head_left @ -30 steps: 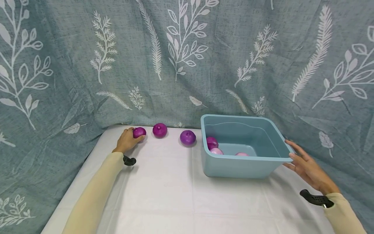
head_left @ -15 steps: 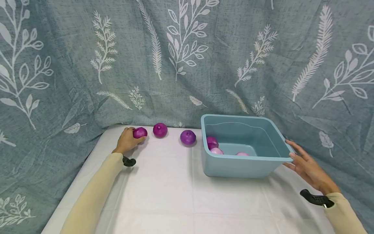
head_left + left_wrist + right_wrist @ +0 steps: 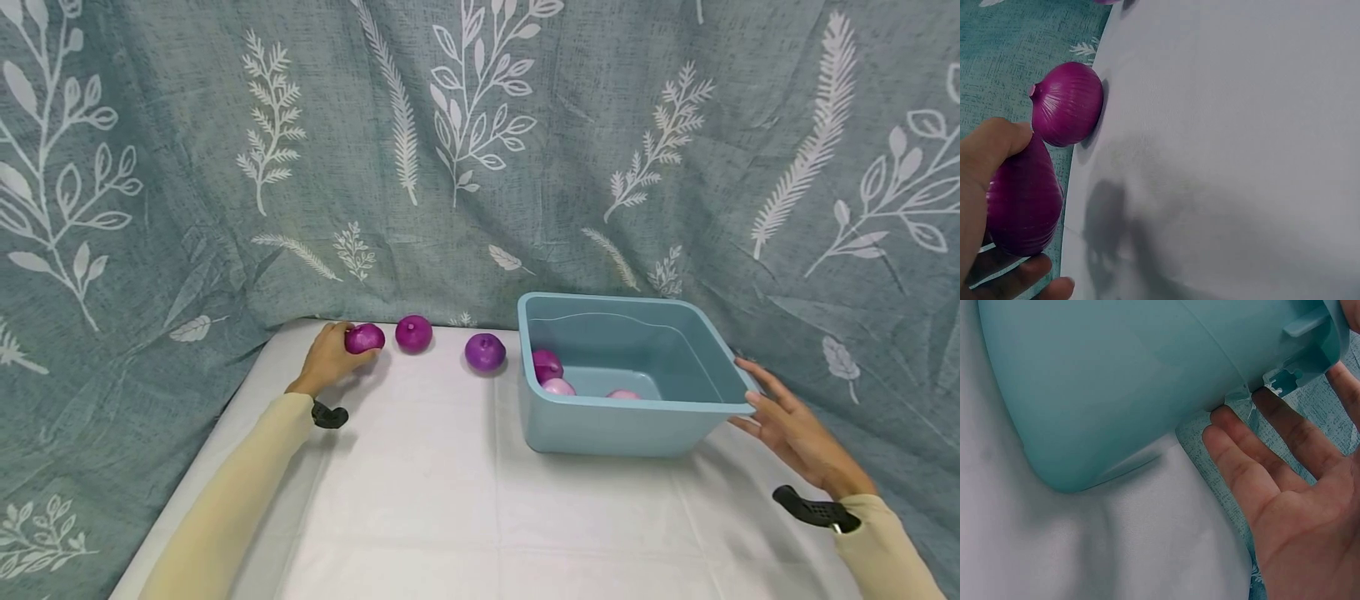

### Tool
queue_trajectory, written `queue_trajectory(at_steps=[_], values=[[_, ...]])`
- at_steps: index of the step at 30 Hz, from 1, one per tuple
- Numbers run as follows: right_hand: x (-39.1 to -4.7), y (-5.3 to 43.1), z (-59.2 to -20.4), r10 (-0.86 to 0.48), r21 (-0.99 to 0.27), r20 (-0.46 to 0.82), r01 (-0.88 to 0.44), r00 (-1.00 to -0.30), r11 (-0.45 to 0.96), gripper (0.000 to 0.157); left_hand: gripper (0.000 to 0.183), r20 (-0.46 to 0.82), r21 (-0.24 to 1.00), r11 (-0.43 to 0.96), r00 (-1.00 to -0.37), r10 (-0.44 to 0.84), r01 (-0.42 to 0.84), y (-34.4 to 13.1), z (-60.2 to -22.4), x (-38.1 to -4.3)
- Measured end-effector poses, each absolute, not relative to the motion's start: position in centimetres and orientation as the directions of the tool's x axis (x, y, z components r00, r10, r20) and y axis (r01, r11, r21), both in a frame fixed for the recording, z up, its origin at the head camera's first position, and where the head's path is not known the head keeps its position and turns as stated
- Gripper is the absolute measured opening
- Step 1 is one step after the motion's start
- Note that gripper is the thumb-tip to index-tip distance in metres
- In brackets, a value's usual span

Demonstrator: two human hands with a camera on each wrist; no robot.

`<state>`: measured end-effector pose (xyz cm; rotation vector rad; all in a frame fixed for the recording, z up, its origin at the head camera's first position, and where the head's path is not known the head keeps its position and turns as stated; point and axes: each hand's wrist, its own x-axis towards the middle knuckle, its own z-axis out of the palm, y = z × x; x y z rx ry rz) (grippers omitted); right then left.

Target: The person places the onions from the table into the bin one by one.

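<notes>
My left hand (image 3: 330, 358) holds a purple onion (image 3: 365, 337) at the back left of the table, thumb on one side and fingers on the other. In the left wrist view, the held onion (image 3: 1025, 197) is close to a second onion (image 3: 1067, 103), with shadows on the cloth beside them. Another purple onion (image 3: 485, 352) sits farther right. My right hand (image 3: 806, 442) touches the right end of a light blue plastic tub (image 3: 600, 429). In the right wrist view, its fairly straight fingers (image 3: 1241, 465) lie against the outer wall, with the thumb at the rim.
Inside the tub lie a dark purple onion (image 3: 547, 365) and two paler pink ones, partly hidden by the front wall. White cloth covers the table (image 3: 405, 500). A blue-green leaf-patterned curtain (image 3: 420, 167) hangs right behind the table's back edge.
My left hand has shifted slightly right with the onion, bringing it nearer the second onion. The right hand and tub stay as they were; the head view has shifted slightly.
</notes>
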<state>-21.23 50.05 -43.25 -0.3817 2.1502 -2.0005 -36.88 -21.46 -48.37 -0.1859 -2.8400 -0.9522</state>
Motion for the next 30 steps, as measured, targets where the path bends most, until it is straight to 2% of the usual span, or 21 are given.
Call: queue_trajectory(at_steps=[16, 30], values=[[-21.0, 49.9, -43.1, -0.273, -0.995, 0.014, -0.040, -0.962, 0.089, 0.063, 0.080, 0.226, 0.593, 0.766, -0.964, 0.136, 0.247, -19.5, -47.0, -35.9], [-21.2, 50.0, -43.4, -0.288, -0.996, 0.041, -0.061, -0.957, 0.063, 0.062, 0.082, 0.241, 0.579, 0.757, -0.951, 0.194, 0.302, -16.7, -45.1, -35.0]])
